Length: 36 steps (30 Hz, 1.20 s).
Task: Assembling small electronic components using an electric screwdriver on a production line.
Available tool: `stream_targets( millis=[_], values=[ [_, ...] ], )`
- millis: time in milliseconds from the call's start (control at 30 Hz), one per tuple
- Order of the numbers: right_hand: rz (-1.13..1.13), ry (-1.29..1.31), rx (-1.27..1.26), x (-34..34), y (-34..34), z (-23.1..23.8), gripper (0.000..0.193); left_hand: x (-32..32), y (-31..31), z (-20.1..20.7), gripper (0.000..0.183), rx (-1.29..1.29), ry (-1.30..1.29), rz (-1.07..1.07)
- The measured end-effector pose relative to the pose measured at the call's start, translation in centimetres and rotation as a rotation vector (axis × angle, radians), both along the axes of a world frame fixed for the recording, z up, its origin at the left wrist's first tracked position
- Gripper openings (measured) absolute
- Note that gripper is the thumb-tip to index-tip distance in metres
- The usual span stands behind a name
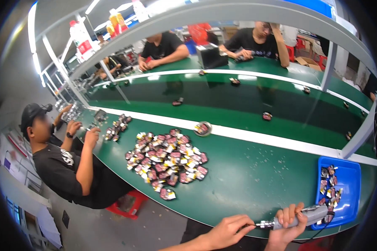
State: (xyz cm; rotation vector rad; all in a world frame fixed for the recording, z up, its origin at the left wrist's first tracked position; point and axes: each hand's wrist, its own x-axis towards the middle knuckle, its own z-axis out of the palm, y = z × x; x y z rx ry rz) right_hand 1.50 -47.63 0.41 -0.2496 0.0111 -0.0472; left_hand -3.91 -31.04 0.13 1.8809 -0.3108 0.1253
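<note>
My right hand (290,222) is wrapped round a grey electric screwdriver (316,214), held nearly level at the near edge of the green bench, its metal nose pointing left. At that nose, my left hand (229,231) is closed in a pinch on the thin tip, which looks like the screwdriver bit; the fingers partly hide it. A dark cord (331,221) hangs from the screwdriver's rear end. Just behind the tool stands a blue plastic tray (352,188) with several small black assemblies in it. Farther left lies a large heap of similar assemblies (167,159) with copper-coloured windings and white and yellow bits.
A small round dish (202,129) sits by the white rail (255,140). Beyond it, a dark green belt (222,100) carries scattered assemblies. A grey shelf frame (358,136) rises over the bench. At left, a co-worker in a black cap (35,112) works; others sit across.
</note>
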Motion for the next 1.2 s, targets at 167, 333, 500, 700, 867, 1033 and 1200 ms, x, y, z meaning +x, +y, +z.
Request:
stream_targets(
  millis=[167,333,500,700,867,1033,1200],
  values=[
    [-0.036,0.013,-0.025,1.0,-0.4,-1.2,0.008,4.8,5.4,2.8,0.029,0.317,-0.234,0.211],
    [-0.050,0.052,-0.072,1.0,-1.0,-1.7,0.009,16.5,16.7,5.1,0.010,0.693,-0.297,0.513],
    [-0.087,0.094,-0.124,0.7,-0.7,-0.8,0.008,26.9,33.0,1.9,0.028,1.057,0.018,0.889],
    [0.035,0.086,-0.135,-0.4,-1.3,-1.9,0.011,33.5,37.6,-3.3,0.041,1.129,0.106,0.808],
    [0.085,0.113,-0.034,-0.8,-0.8,-3.0,0.011,32.2,42.7,-0.5,0.033,1.231,0.078,0.609],
    [0.056,0.074,-0.128,0.0,-0.2,-2.0,0.011,34.0,40.8,-0.1,0.032,1.295,0.050,0.528],
    [0.051,0.077,-0.146,0.6,-0.5,-2.2,0.010,36.1,41.8,-2.0,0.032,1.351,0.027,0.526]
  ],
)
